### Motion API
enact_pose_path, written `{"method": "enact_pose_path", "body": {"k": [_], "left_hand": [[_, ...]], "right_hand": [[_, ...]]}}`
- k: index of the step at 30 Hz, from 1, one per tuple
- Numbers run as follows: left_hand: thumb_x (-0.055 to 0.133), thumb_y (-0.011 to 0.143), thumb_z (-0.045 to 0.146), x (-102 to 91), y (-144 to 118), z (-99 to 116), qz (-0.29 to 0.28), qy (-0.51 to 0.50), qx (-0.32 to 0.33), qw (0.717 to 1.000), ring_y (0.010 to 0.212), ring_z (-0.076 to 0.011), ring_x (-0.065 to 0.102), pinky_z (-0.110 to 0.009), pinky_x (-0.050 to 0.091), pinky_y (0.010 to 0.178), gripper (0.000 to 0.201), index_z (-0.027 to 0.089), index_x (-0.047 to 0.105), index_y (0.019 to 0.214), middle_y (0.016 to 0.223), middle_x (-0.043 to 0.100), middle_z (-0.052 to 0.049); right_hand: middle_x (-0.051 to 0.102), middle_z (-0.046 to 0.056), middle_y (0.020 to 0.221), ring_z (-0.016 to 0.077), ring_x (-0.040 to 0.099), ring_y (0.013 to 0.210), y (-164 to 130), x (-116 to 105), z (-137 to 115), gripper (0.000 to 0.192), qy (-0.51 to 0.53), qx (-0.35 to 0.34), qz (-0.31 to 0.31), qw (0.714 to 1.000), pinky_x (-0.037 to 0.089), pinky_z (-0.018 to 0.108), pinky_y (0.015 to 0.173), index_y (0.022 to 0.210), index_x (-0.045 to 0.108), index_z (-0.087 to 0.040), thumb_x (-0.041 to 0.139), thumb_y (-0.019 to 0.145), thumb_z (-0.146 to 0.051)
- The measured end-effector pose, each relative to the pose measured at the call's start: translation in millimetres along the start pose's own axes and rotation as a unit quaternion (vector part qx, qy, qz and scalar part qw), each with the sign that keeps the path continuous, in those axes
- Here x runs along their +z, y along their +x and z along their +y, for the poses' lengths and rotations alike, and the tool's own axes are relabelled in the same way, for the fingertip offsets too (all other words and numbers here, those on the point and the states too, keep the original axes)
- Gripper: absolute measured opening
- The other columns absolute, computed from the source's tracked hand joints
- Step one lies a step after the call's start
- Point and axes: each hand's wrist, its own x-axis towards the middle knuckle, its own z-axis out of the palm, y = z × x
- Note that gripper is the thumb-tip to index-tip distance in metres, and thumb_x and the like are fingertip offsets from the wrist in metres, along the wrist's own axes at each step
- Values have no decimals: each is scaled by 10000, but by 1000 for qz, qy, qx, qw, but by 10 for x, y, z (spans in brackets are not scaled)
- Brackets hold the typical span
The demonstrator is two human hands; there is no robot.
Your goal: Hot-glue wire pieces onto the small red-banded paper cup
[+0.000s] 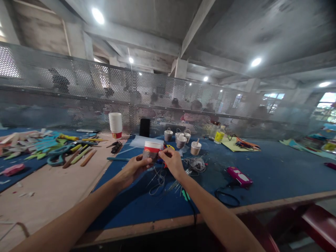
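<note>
Head view: concrete ceiling point(152, 21) above a perforated metal screen point(154, 92), which backs your table point(283, 168), blue with a tan left part. Front edge point(152, 225) runs under your forearms point(97, 199); widest stretch of visible blue lies right of the purple device point(239, 176); scissors point(59, 153) and sticks point(88, 158) crowd the left. Left grip point(138, 168) pinches a paper cup point(152, 148) above mid-table; right grip point(172, 161) has fingertips at its right side, can't tell if pinching.

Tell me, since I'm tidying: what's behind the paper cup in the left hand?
A translucent sheet and a dark rectangular object show behind the paper cup; what it directly covers can't be seen.
</note>
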Motion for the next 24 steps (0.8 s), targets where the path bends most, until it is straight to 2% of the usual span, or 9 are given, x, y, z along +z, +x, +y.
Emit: {"method": "enact_pose_path", "body": {"k": [4,14,19,24], "left_hand": [[855,741,260,1,3,-5,-13,-15,-6,1000,1014,-229,683,-306,514,909,331,153,793,1048,1122,767,-114],[828,774,245,5,-8,10,-28,-18,-8,999,1105,-252,661,-341,486,983,357,156,780,1116,1206,746,-126],[843,761,239,-38,20,-37,-18,6,0,1000,992,-200,660,-297,491,909,382,169,772,1129,1145,750,-103],[865,736,257,-46,31,-55,17,24,4,1000,820,-150,630,-252,494,778,319,149,784,1026,976,742,-72]], "right_hand": [[682,10,736,171,626,703,2,0,0,232,6,5,-2,1000,494,279,697,731,676,-203,670,823,-416],[687,13,740,174,632,706,11,16,63,236,3,4,0,1000,497,280,692,739,666,-203,662,826,-423],[666,5,732,171,623,705,-8,30,53,231,-12,-1,6,1000,496,278,694,737,654,-208,665,829,-420],[674,13,757,172,638,719,-37,46,9,224,-7,-1,-3,1000,509,280,712,747,667,-201,671,831,-409]]}}
